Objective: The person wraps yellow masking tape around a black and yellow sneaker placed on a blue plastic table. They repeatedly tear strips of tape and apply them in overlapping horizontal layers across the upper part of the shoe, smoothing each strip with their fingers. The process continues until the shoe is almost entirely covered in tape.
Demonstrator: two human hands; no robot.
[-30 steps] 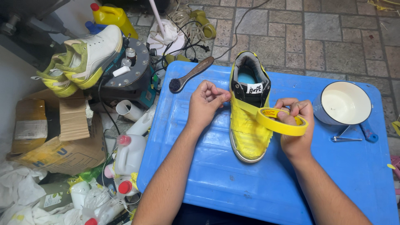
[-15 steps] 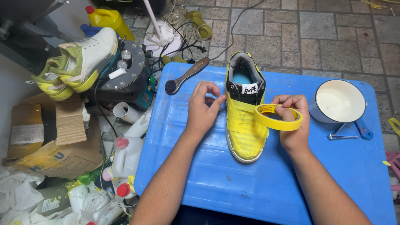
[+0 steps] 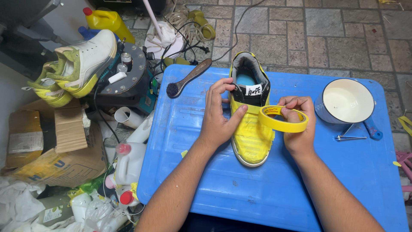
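Observation:
A sneaker [image 3: 251, 137] wrapped in yellow masking tape stands on a blue plastic table [image 3: 274, 189], its black collar and blue insole facing away from me. My left hand [image 3: 219, 112] rests on the shoe's left side, thumb pressing a strip of tape across the tongue area. My right hand [image 3: 299, 126] holds a roll of yellow tape [image 3: 283, 119] just right of the shoe, with the strip running from the roll to the shoe.
A white bowl with a blue handle [image 3: 347, 103] and small metal clippers [image 3: 349, 137] lie at the table's right. A brush [image 3: 189, 77] lies at the upper left edge. On the floor at left are sneakers [image 3: 77, 64], boxes [image 3: 56, 146], bottles [image 3: 126, 163] and a yellow jug [image 3: 107, 20].
My left hand has moved from beside the shoe's collar onto the shoe, thumb now pressing the tape strip down. The roll stays in my right hand.

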